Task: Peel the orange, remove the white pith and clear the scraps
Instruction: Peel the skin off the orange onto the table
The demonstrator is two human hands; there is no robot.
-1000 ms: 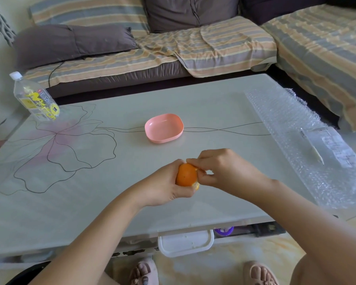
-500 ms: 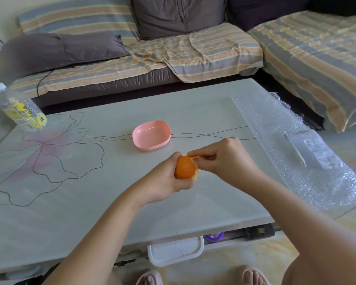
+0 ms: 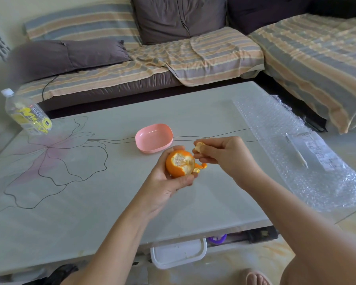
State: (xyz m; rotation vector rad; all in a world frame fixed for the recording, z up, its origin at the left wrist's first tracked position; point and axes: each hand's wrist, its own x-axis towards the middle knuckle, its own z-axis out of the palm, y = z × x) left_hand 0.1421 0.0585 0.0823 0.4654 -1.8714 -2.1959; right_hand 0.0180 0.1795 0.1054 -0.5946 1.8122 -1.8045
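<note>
Sofa (image 3: 203, 56), draped in orange-and-grey striped covers, runs across the top of the frame and turns down the upper right. Below it a pale table (image 3: 80, 202) with a flower drawn in thin black lines takes up most of the middle. A sheet of bubble wrap (image 3: 286, 140) lies along the table's right side, with a clear packet (image 3: 314, 153) resting on it. A dark grey cushion (image 3: 70, 56) sits on the sofa at upper left. A plastic bottle (image 3: 27, 114) with a yellow label stands at the table's far left corner. A white plastic tub (image 3: 178, 254) shows under the table's near edge, low in the frame. A pink dish (image 3: 154, 138) sits near the centre of the table, just beyond the hands.

The left hand (image 3: 169, 184) is cupped under the orange (image 3: 179, 164) with its fingers and thumb curled round it, holding it above the table at frame centre. The fruit's top is bared, showing pale pith, and a loose curl of rind (image 3: 201, 166) hangs from its right side. The right hand (image 3: 226, 155) is just right of the orange, its thumb and fingertips pinched on a torn-off piece of peel (image 3: 199, 147), white side showing, its other fingers curled in.
</note>
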